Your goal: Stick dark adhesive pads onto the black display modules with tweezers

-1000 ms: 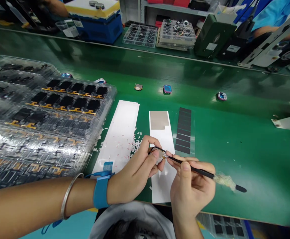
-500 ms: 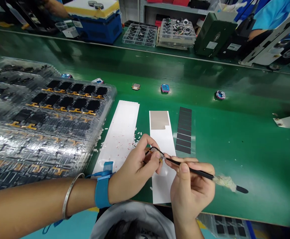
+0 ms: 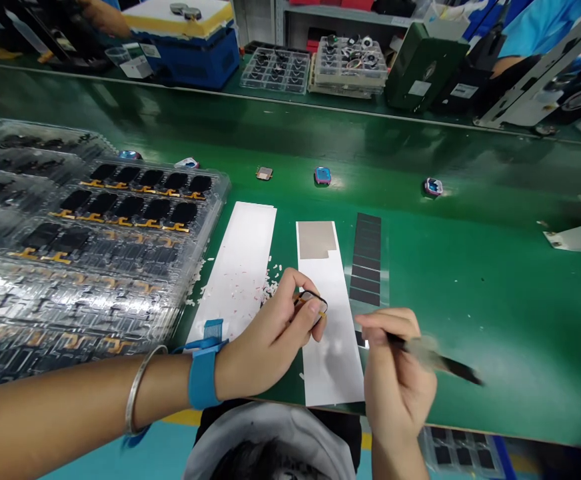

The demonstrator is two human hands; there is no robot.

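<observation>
My left hand [image 3: 263,353] pinches a small watch screen [image 3: 319,308] with a black rim and a bit of gold ribbon, held above the white strip [image 3: 328,360]. Thumb and fingers cover much of it. To the right, my right hand [image 3: 395,380] grips black tweezers [image 3: 458,369], blurred by motion, with pale wrapping round the shaft. Their tip is hard to make out, and they are apart from the screen. A tan patch [image 3: 315,240] of adhesive pieces covers the strip's far end. Beside it lies a clear sheet with dark rectangles [image 3: 366,260].
Clear plastic trays [image 3: 210,200] with black screens fill the left side. Another white sheet [image 3: 243,260] carries small scraps. Watch cases [image 3: 323,176] and a small module [image 3: 264,173] lie farther back. A raised shelf holds a blue machine [image 3: 190,60]; co-workers' arms show behind.
My right hand has moved right and slightly down, drawing the tweezers away from the screen. My left hand still holds the screen in nearly the same place. The camera view has shifted slightly.
</observation>
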